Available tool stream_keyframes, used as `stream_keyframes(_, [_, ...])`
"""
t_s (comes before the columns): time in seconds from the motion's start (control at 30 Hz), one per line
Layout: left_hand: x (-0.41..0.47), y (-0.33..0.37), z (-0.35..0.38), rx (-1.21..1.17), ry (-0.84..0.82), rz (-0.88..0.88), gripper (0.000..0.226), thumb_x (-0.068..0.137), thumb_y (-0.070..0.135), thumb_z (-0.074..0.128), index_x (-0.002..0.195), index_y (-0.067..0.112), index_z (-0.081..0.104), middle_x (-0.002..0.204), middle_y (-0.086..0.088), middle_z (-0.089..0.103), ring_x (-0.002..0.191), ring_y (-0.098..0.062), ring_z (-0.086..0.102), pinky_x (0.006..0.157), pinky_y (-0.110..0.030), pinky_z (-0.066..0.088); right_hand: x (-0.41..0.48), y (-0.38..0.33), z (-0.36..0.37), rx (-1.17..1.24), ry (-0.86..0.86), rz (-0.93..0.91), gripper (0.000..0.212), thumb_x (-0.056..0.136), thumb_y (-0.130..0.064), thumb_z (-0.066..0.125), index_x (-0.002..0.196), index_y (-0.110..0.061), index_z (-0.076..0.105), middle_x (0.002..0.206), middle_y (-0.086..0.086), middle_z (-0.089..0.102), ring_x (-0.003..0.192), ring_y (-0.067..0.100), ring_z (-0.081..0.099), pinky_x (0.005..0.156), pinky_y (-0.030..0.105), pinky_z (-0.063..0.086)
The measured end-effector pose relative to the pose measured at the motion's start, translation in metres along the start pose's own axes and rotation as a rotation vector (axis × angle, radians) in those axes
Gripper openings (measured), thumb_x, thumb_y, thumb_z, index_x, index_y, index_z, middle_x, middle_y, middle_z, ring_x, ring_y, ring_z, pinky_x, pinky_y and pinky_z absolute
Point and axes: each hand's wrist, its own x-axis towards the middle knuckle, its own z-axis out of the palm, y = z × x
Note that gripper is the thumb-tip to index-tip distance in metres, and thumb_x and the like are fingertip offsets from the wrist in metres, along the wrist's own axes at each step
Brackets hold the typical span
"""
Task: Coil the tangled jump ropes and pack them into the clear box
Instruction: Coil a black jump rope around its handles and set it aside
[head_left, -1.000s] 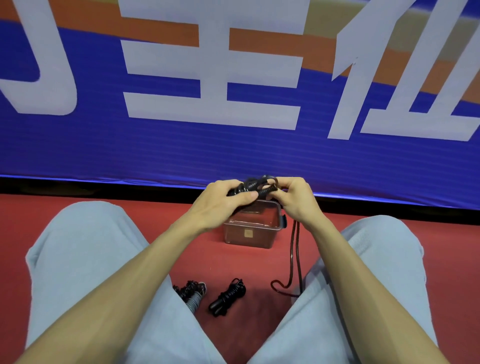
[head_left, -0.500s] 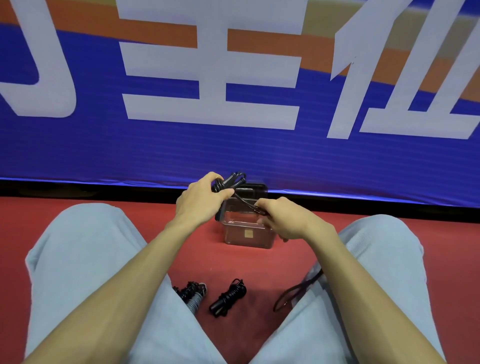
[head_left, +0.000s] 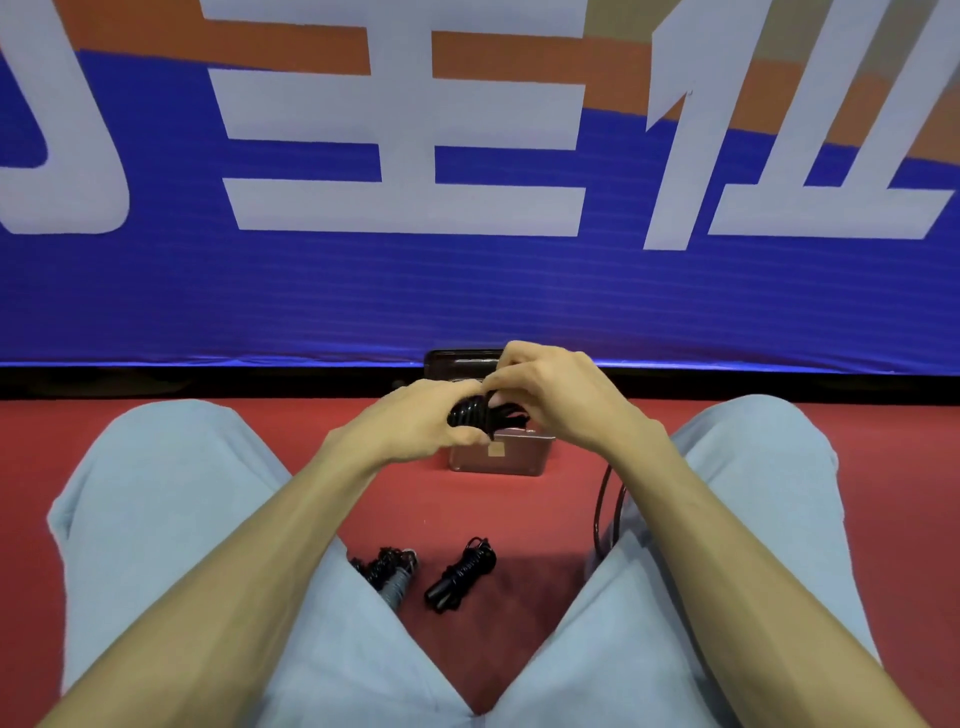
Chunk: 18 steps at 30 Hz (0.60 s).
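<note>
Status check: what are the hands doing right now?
Left hand and right hand both gripping a black rope above the clear box. Two coiled ropes on floor, unpacked. Nothing blocking.

Three jump ropes counted: one black rope (head_left: 480, 413) held between two hands, left hand (head_left: 415, 421) and right hand (head_left: 556, 397), one coiled black bundle (head_left: 462, 574) and one grey-handled bundle (head_left: 389, 571) seen on the red floor (head_left: 156, 384), one clear box (head_left: 511, 457), one lid (head_left: 457, 361) behind it, one blue banner (head_left: 467, 291)
</note>
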Motion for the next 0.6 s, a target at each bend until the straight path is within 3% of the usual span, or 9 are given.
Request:
stream_keyframes(0.17, [-0.007, 0.012, -0.006, 0.037, 0.127, -0.05, 0.044, 0.07, 0.077, 0.064, 0.1, 0.048, 0.05, 0.067, 0.009, 0.056, 0.065, -0.006, 0.052, 0.06, -0.03, 0.039, 0.003, 0.011, 0.004, 0.267, 0.212, 0.213, 0.005, 0.08, -0.029, 0.075, 0.083, -0.026, 0.075, 0.079, -0.011, 0.063, 0.074, 0.009, 0.059, 0.063, 0.037, 0.051])
stream_keyframes(0.23, [-0.009, 0.016, -0.007, 0.118, 0.172, -0.071, 0.044, 0.07, 0.082, 0.059, 0.097, 0.048, 0.052, 0.064, 0.005, 0.056, 0.064, -0.006, 0.052, 0.061, -0.031, 0.04, 0.004, 0.014, 0.002, 0.388, 0.219, 0.311, 0.007, 0.074, -0.032, 0.079, 0.076, -0.025, 0.075, 0.076, -0.01, 0.065, 0.075, 0.009, 0.061, 0.067, 0.038, 0.052])
stream_keyframes(0.3, [-0.011, 0.019, -0.01, 0.052, 0.17, -0.048, 0.041, 0.073, 0.079, 0.059, 0.095, 0.045, 0.058, 0.066, 0.004, 0.06, 0.062, -0.007, 0.054, 0.06, -0.029, 0.039, 0.004, 0.015, 0.002, 0.514, 0.203, 0.375, 0.005, 0.075, -0.027, 0.08, 0.074, -0.023, 0.076, 0.076, -0.006, 0.069, 0.074, 0.01, 0.064, 0.07, 0.034, 0.054])
stream_keyframes(0.4, [-0.012, 0.024, -0.018, -0.438, 0.163, -0.019, 0.016, 0.084, 0.049, 0.068, 0.085, 0.033, 0.068, 0.068, 0.006, 0.067, 0.05, -0.007, 0.053, 0.053, -0.029, 0.041, 0.004, 0.013, 0.005, 0.65, 0.192, 0.397, 0.016, 0.082, -0.012, 0.072, 0.074, -0.025, 0.075, 0.074, 0.0, 0.072, 0.07, 0.011, 0.065, 0.067, 0.032, 0.054])
stream_keyframes(0.47, [-0.011, 0.027, -0.022, -0.762, 0.181, -0.08, 0.015, 0.089, 0.032, 0.065, 0.081, 0.021, 0.069, 0.069, -0.008, 0.066, 0.045, -0.02, 0.054, 0.044, -0.026, 0.039, 0.004, 0.012, 0.01, 0.636, 0.144, 0.356, 0.027, 0.089, -0.011, 0.065, 0.078, -0.036, 0.071, 0.069, -0.002, 0.07, 0.063, 0.003, 0.06, 0.059, 0.025, 0.049])
stream_keyframes(0.53, [-0.011, 0.027, -0.026, -0.948, 0.24, -0.179, 0.022, 0.091, 0.033, 0.061, 0.082, 0.015, 0.067, 0.069, -0.017, 0.063, 0.043, -0.026, 0.053, 0.042, -0.025, 0.038, 0.006, 0.011, 0.013, 0.582, 0.054, 0.311, 0.021, 0.095, -0.016, 0.059, 0.093, -0.035, 0.065, 0.064, -0.007, 0.063, 0.056, -0.002, 0.055, 0.055, 0.014, 0.041])
stream_keyframes(0.6, [-0.01, 0.023, -0.029, -1.029, 0.3, -0.248, 0.026, 0.091, 0.038, 0.059, 0.086, 0.014, 0.066, 0.069, -0.017, 0.063, 0.042, -0.027, 0.053, 0.043, -0.027, 0.039, 0.005, 0.011, 0.017, 0.552, -0.02, 0.312, 0.02, 0.097, -0.014, 0.053, 0.108, -0.03, 0.06, 0.063, -0.007, 0.057, 0.053, 0.001, 0.051, 0.055, 0.015, 0.041])
